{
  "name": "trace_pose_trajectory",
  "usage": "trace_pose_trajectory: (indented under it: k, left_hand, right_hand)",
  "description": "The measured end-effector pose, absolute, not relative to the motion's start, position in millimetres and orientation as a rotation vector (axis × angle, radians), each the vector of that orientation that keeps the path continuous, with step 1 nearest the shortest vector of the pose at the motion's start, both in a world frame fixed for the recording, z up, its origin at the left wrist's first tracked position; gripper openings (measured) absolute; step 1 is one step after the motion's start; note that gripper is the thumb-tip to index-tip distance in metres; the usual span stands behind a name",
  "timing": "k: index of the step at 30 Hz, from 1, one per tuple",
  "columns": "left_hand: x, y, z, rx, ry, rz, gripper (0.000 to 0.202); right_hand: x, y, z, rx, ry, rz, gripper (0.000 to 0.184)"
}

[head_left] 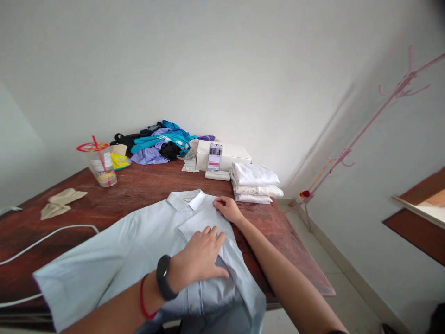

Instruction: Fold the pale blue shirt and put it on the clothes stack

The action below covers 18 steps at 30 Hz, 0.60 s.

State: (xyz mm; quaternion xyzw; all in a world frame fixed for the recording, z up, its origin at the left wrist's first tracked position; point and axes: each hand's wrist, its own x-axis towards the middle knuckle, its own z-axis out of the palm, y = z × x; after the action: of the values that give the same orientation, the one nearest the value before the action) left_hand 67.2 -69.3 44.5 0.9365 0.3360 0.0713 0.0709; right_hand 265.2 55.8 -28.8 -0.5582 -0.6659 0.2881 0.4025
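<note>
A pale blue collared shirt (149,236) lies front up on the wooden table, its collar toward the wall. One sleeve spreads to the left, while the right side is folded inward across the chest. My left hand (201,255), wearing a black wristband and a red cord, is over the folded part with thumb and fingers apart. At the shirt's right shoulder, beside the collar, my right hand (227,208) has its fingers closed on the fabric edge. The lower hem hangs over the near table edge, partly hidden by my left forearm.
A folded white stack (255,181) stands right of a propped phone (215,157) and a white box (236,155). Crumpled clothes (163,141) lie at the back. Leftward are a plastic cup (102,164), a beige cloth (62,202) and a white cable (52,236). A pink rack (375,116) leans right.
</note>
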Motion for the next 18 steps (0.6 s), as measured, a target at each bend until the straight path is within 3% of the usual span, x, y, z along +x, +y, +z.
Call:
trace_pose_trajectory:
  k: [3, 8, 12, 18]
  left_hand:
    - [59, -91, 18, 2.775, 1.077, 0.305, 0.079]
    - [57, -97, -16, 2.735, 1.18, 0.531, 0.065]
    - [57, -90, -14, 2.68, 1.2, 0.652, 0.065]
    - [48, -83, 4, 2.841, 0.876, 0.724, 0.055]
  right_hand:
    - [264, 55, -27, -1.407, -1.67, 0.73, 0.023]
    - [261, 51, -24, -1.413, -1.648, 0.696, 0.023]
    - [259, 49, -22, -1.423, -1.642, 0.671, 0.024]
    - [258, 47, -16, -1.417, -1.642, 0.643, 0.021]
